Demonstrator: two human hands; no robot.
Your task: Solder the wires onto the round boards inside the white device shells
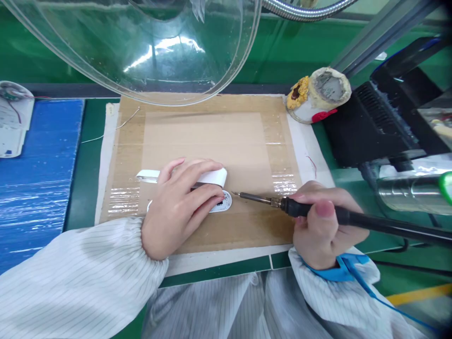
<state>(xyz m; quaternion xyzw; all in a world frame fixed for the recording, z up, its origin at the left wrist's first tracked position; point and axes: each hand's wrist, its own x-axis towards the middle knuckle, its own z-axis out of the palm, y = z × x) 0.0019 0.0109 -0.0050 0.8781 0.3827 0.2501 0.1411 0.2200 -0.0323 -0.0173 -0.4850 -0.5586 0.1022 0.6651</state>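
My left hand [180,202] presses down on a small white plastic device [216,178] lying on a taped cardboard mat [212,136]; a round white part [226,202] of it sticks out past my fingers. My right hand [323,226] is closed around the black handle of a soldering iron [268,200]. The iron's tip points left and sits just beside the round white part. A blue wrist strap [339,270] circles my right wrist. Both arms wear white striped sleeves.
A clear plastic dome [141,47] hangs over the far side of the mat. A tip-cleaner pot [318,94] stands at the back right beside a black unit [381,122]. A blue sheet [35,179] with a white part [14,117] lies at left.
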